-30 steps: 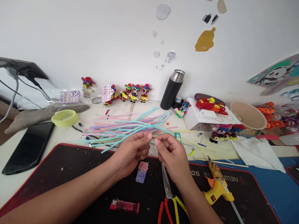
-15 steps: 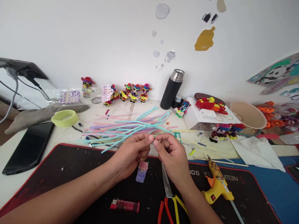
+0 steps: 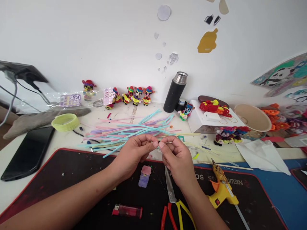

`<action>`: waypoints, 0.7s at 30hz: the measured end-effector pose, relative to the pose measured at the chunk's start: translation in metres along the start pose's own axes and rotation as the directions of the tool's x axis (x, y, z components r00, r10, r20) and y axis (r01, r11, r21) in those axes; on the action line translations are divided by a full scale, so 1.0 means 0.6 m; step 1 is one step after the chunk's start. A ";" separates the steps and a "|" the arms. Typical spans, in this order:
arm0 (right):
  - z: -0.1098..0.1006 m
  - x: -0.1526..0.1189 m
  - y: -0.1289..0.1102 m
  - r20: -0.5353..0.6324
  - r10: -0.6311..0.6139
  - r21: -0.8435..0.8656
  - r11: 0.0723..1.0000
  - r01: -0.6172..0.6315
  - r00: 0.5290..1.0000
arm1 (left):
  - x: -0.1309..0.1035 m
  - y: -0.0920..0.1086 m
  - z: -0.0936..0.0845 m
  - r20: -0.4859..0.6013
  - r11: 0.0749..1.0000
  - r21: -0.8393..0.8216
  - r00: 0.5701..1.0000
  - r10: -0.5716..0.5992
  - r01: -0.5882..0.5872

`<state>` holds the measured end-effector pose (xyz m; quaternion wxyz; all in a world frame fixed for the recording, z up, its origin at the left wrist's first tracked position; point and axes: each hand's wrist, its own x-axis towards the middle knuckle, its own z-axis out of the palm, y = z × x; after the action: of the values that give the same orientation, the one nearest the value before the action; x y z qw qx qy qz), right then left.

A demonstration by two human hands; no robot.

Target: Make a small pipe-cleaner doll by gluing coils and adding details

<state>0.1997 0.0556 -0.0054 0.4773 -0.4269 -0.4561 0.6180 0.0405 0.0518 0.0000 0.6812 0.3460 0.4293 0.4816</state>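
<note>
My left hand (image 3: 137, 152) and my right hand (image 3: 176, 155) meet above the back edge of the black mat (image 3: 91, 179). Thumb and forefinger are pinched on each, tip to tip, around something small and dark that is too tiny to name. Below them on the mat lies a small pink and purple fuzzy piece (image 3: 145, 176). Scissors (image 3: 171, 188) with red and yellow handles rest partly under my right wrist. Nearer me is a pink lighter (image 3: 127, 211). Just beyond my fingers spreads a loose pile of pastel pipe cleaners (image 3: 134, 129).
A yellow glue gun (image 3: 224, 190) lies at right. Behind stand a black thermos (image 3: 175, 92), several small figures (image 3: 138, 95) and a white box (image 3: 195, 121). At left are a phone (image 3: 28, 151) and a yellow-green ring stack (image 3: 65, 122). A beige bowl (image 3: 253, 117) sits back right.
The fingers of my left hand have straightened a little and the fingertips have shifted slightly; a dark speck now shows between them. The whole view has moved slightly. Other things lie as before.
</note>
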 end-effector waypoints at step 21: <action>-0.002 -0.001 0.006 0.015 -0.021 -0.076 0.997 0.022 1.000 | 0.008 0.009 -0.016 0.014 0.950 0.283 0.991 0.135 -0.134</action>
<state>0.2003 0.0547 -0.0092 0.4639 -0.4357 -0.4872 0.5980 0.0303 0.0584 -0.0005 0.5892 0.4669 0.4710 0.4615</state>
